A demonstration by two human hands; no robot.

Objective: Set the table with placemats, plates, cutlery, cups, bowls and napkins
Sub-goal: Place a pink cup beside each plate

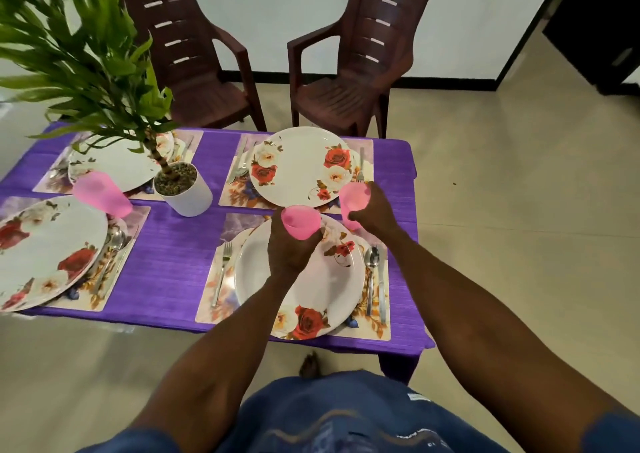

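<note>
Several floral placemats lie on the purple table [173,251], each with a rose-patterned plate and cutlery. My left hand [294,248] grips a pink cup [300,221] above the near right plate [322,293]. My right hand [375,210] grips a second pink cup [354,203] between that plate and the far right plate [301,167], low over the table. A third pink cup [102,193] stands at the left between the two left plates. Beside the near right plate lie a fork [221,272] on the left and a spoon [371,272] and knife on the right.
A white pot [187,193] with a tall leafy plant stands mid-table and hides part of the far left plate [110,165]. Two brown plastic chairs [349,71] stand beyond the table's far edge. Tiled floor surrounds the table on the right and near side.
</note>
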